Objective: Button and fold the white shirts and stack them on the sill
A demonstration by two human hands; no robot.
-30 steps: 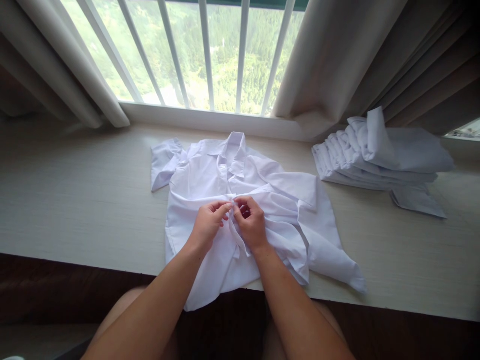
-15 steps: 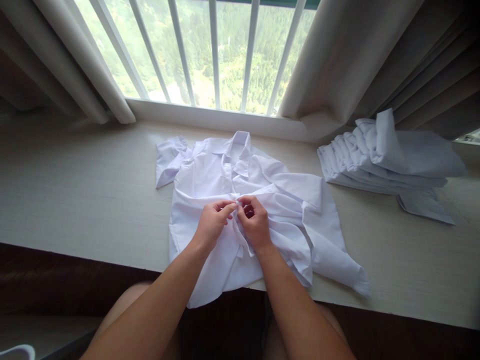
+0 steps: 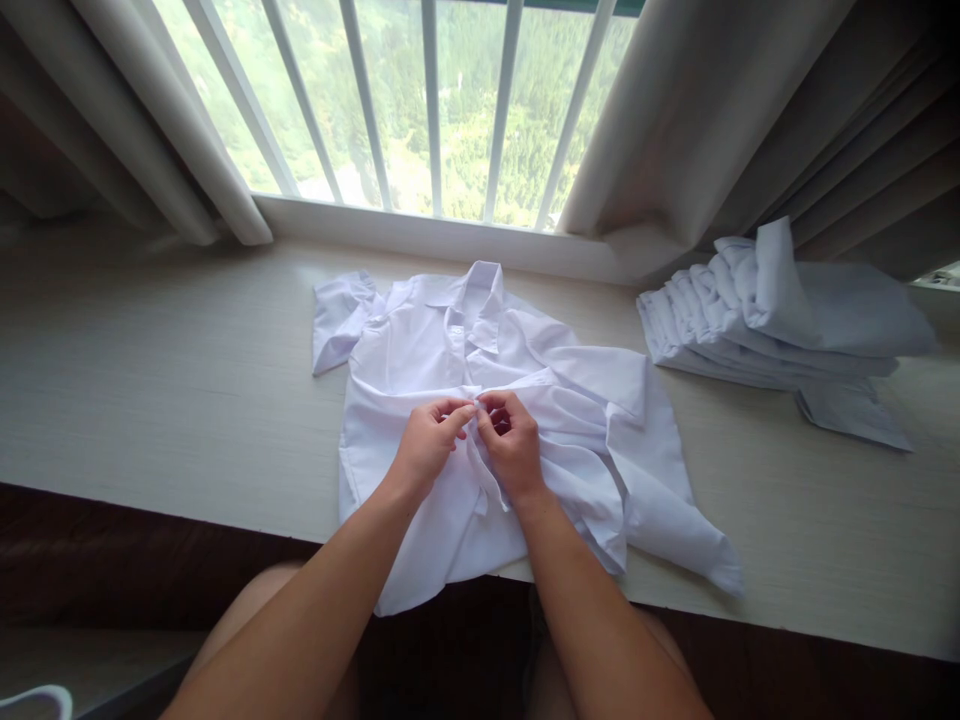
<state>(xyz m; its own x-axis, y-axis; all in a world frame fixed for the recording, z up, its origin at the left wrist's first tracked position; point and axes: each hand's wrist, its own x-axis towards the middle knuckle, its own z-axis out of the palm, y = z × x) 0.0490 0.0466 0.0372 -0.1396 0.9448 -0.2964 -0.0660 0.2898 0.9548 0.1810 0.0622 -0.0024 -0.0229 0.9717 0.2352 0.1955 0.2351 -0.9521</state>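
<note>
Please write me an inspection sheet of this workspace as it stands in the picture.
Surface: pale wood-grain ledge below a barred window; dark front edge.
Job's things: white shirt lying collar toward the window, crumpled on its right side, hem hanging over the ledge's front edge.
Clutter: stack of folded white garments at the right, apart from the shirt.
Hands: left hand and right hand both pinch the shirt's front opening at mid-chest, fingertips nearly meeting.
Cables: nothing seen.
Surroundings: beige curtains on both sides, white window bars, green trees outside.
</note>
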